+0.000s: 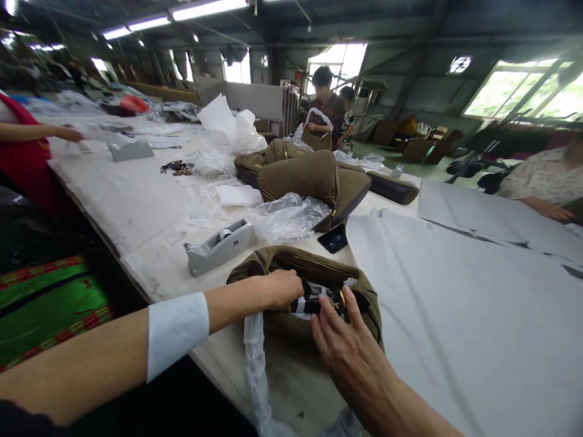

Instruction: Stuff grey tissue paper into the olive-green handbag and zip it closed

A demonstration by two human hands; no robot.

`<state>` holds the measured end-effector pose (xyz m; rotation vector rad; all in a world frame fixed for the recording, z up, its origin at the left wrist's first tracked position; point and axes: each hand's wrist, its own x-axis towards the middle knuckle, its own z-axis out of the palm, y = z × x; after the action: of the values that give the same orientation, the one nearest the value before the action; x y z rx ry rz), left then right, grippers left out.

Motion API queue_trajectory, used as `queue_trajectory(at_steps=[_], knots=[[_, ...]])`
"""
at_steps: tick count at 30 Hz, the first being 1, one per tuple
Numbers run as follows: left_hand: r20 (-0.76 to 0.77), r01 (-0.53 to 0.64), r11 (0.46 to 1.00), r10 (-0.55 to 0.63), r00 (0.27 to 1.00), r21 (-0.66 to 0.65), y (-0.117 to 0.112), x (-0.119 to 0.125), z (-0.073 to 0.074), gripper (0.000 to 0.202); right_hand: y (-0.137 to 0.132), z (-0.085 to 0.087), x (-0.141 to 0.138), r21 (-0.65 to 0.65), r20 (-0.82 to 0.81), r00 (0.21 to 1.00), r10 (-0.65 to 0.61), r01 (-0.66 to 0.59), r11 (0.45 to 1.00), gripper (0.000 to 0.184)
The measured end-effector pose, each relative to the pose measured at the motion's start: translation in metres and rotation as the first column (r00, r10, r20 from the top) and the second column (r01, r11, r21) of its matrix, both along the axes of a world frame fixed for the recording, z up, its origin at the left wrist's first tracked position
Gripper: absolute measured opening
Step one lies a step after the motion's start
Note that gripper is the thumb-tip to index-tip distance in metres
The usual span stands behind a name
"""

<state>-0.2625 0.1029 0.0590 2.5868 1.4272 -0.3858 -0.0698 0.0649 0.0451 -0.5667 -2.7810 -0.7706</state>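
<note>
Olive fabric handbag (pixel 296 262) — soft, light; take it by the rim (pixel 268 262). Your left hand (pixel 279 290) curls closed there, your right hand (pixel 348 352) spreads open.

The left hand (pixel 277 290) is curved downward with its fingers hidden, and the left forearm (pixel 95 355) lies almost flat. The right hand (pixel 346 346) is near it, with fingers (pixel 339 306) spread wide.
</note>
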Motion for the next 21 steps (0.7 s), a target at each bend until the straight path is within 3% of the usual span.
queue_trajectory(at_steps=[3, 5, 8, 10, 12, 14, 17, 18, 21], knots=[[-0.009, 0.022, 0.991, -0.021, 1.000, 0.129, -0.003, 0.002, -0.002, 0.014, 0.004, 0.007, 0.000, 0.030, 0.131, 0.989, -0.072, 0.069, 0.997, 0.023], [-0.017, 0.005, 0.985, -0.002, 1.000, 0.170, -0.005, 0.000, -0.008, 0.017, 0.003, 0.009, 0.004, 0.022, 0.162, 0.985, -0.052, 0.050, 0.999, 0.021], [-0.030, -0.008, 0.995, 0.011, 0.999, 0.099, -0.005, -0.005, -0.014, 0.011, 0.000, 0.010, 0.017, -0.008, 0.066, 0.997, 0.039, -0.039, 0.999, 0.025], [0.001, -0.026, 0.997, 0.026, 1.000, 0.070, -0.005, -0.007, -0.010, 0.019, -0.001, 0.012, 0.028, -0.019, 0.005, 0.997, 0.080, -0.080, 0.997, 0.025], [0.130, -0.018, 0.999, 0.012, 0.991, 0.045, -0.006, -0.008, 0.000, 0.025, 0.002, 0.016, 0.037, -0.035, -0.028, 0.993, 0.114, -0.115, 0.993, 0.025], [0.283, 0.082, 0.996, -0.071, 0.957, -0.029, -0.010, -0.009, 0.011, 0.029, 0.008, 0.022, 0.041, -0.067, -0.064, 0.984, 0.166, -0.170, 0.983, 0.025], [0.367, 0.247, 0.962, -0.189, 0.911, -0.116, -0.019, -0.009, 0.019, 0.025, 0.023, 0.029, 0.031, -0.081, -0.091, 0.972, 0.216, -0.223, 0.971, 0.021], [0.356, 0.249, 0.959, -0.187, 0.915, -0.135, -0.023, -0.009, 0.020, 0.021, 0.028, 0.029, 0.025, -0.079, -0.080, 0.972, 0.222, -0.229, 0.970, 0.019], [0.329, 0.160, 0.974, -0.101, 0.939, -0.159, -0.035, -0.012, 0.019, 0.014, 0.038, 0.024, 0.010, -0.131, 0.004, 0.980, 0.201, -0.199, 0.971, 0.042]])
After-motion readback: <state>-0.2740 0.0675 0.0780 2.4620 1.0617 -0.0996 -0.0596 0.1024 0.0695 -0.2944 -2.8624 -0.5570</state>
